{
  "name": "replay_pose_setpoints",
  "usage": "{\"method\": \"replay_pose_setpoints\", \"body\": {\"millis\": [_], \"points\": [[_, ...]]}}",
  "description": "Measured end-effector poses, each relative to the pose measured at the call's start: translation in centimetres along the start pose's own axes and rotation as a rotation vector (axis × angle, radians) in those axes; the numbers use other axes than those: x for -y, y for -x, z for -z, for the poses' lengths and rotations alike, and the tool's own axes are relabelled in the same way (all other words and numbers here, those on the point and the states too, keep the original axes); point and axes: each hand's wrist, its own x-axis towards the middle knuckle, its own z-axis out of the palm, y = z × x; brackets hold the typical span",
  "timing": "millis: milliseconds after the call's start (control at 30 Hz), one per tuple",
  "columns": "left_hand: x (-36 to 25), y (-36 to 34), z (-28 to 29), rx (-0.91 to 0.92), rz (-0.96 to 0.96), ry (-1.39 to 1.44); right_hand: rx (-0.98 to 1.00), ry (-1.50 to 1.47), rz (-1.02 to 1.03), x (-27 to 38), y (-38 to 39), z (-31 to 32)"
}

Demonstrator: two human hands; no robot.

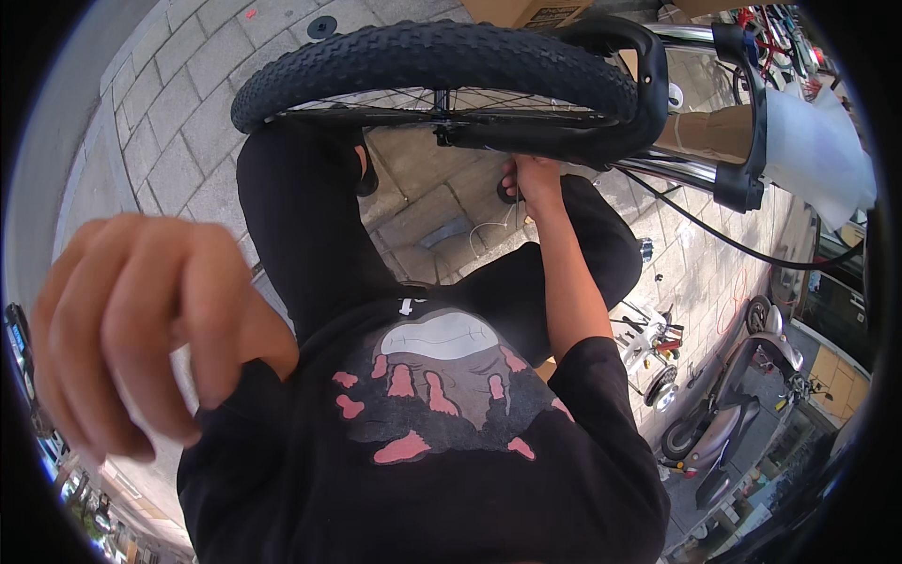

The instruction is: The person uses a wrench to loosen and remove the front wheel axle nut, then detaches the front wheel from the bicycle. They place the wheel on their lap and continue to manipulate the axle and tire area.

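Note:
Raised close at the far left is my left hand point(141, 324), its fingers loosely bent and a gap showing between them and the thumb; nothing shows in it. My right hand point(536, 183) is closed just below the bicycle's suspension fork point(564, 146). From its fingers hangs a thin pale strand point(515, 214), perhaps a wire or a tie, that curves down over the paving. Above my knees the bicycle's front wheel point(423, 70) lies across the view, its knobbly black tyre nearest the top and its hub point(442, 127) facing me.
White wrapping point(817, 155) covers a part beyond the fork crown point(742, 122). A black cable point(733, 244) loops to the right. Cardboard boxes point(536, 11) stand behind the wheel. Tools and parts point(648, 343) lie on the paving at right, near a parked scooter point(723, 414).

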Motion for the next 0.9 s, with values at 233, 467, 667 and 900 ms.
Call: {"method": "replay_pose_setpoints", "body": {"millis": [233,467,667,900], "points": [[30.5,10.7,3.7,-1.658,1.022,0.423,0.006,-0.123,-0.044,-1.7,-2.2,1.9],[35.6,11.8,5.7,-1.565,0.946,0.178,0.011,-0.478,0.062,-9.3,-5.3,2.4],[39.0,13.5,6.9,-1.539,0.649,0.224,0.122,-0.470,0.040,-11.2,-6.6,3.5],[39.0,12.9,7.1,-1.516,0.776,0.123,0.119,-0.504,0.041,-9.8,-5.0,3.6]]}}
